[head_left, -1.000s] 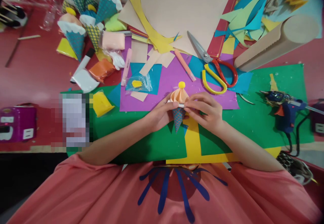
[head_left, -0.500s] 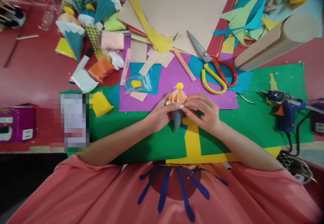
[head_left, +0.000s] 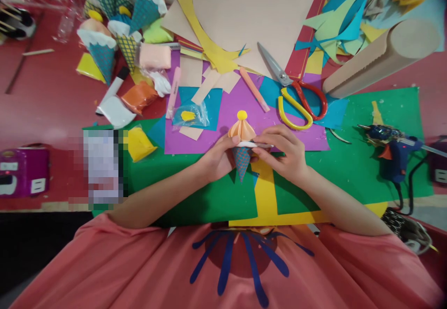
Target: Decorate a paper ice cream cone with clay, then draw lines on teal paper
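In my left hand (head_left: pixel 220 156) is a small craft ice cream cone (head_left: pixel 242 162), held upright with its tip down. Its cone is blue with a reddish grid, topped by a ridged peach swirl and a yellow ball. A white clay strip (head_left: pixel 246 144) lies along the front of the rim where swirl and cone meet. The fingers of my right hand (head_left: pixel 284 153) pinch the strip's loose end, just right of the cone. My left thumb presses near the strip's other end. The left fingers behind the cone are hidden.
Beyond my hands lie scissors (head_left: pixel 293 90), an orange-pink stick (head_left: pixel 254 89) and a bag with yellow clay (head_left: pixel 188 115). A glue gun (head_left: pixel 394 153) rests at right, near a beige roll (head_left: pixel 384 57). Finished cones (head_left: pixel 99 50) and clay packets (head_left: pixel 139 97) crowd the left back.
The cone has shifted slightly left and its front shows more. My right fingers have drawn back to the right, exposing more of the white strip along the rim.
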The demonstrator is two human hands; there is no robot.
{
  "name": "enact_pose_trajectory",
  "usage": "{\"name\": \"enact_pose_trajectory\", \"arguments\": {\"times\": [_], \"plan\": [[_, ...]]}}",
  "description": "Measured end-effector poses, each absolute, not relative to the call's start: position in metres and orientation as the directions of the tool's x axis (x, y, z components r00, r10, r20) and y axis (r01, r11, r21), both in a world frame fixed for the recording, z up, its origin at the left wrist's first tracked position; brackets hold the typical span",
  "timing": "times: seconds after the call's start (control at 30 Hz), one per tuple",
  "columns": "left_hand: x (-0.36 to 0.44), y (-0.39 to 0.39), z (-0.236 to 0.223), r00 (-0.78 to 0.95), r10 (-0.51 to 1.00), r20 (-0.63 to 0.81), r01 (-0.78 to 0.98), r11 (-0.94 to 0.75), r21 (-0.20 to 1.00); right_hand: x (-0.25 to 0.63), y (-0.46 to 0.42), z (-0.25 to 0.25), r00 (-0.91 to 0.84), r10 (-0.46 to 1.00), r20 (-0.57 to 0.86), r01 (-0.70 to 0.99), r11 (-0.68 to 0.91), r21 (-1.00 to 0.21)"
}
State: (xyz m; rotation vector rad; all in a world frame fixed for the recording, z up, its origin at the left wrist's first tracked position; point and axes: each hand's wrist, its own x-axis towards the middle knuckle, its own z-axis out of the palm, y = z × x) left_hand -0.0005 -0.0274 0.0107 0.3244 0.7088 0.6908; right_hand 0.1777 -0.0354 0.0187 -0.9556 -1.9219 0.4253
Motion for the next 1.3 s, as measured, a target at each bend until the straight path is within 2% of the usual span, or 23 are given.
{"name": "enact_pose_trajectory", "arguments": {"times": [0.23, 0.43, 0.7, 0.83, 0.97, 1.17, 1.3], "plan": [[-0.002, -0.027, 0.010, 0.578, 0.654, -0.488, -0.456, 0.755, 0.472, 0.176, -0.035, 0.019, -0.271, 0.777, 0.569, 0.402, 0.628, -0.666], [-0.002, -0.027, 0.011, 0.592, 0.664, -0.456, -0.440, 0.741, 0.507, 0.177, -0.034, 0.021, -0.279, 0.791, 0.544, 0.404, 0.611, -0.681], [-0.003, -0.026, 0.012, 0.582, 0.647, -0.494, -0.423, 0.759, 0.495, 0.178, -0.034, 0.024, -0.303, 0.850, 0.430, 0.398, 0.523, -0.753], [-0.002, -0.022, 0.016, 0.635, 0.622, -0.458, -0.409, 0.774, 0.484, 0.179, -0.033, 0.026, -0.312, 0.863, 0.398, 0.357, 0.495, -0.792], [0.002, -0.020, 0.022, 0.614, 0.669, -0.419, -0.431, 0.729, 0.532, 0.180, -0.033, 0.029, -0.317, 0.856, 0.409, 0.357, 0.507, -0.785], [0.000, -0.028, 0.017, 0.504, 0.793, -0.343, -0.457, 0.581, 0.673, 0.180, -0.033, 0.028, -0.311, 0.830, 0.463, 0.388, 0.556, -0.735], [0.000, -0.029, 0.013, 0.460, 0.794, -0.396, -0.442, 0.592, 0.673, 0.180, -0.034, 0.024, -0.319, 0.818, 0.478, 0.391, 0.574, -0.720]]}}
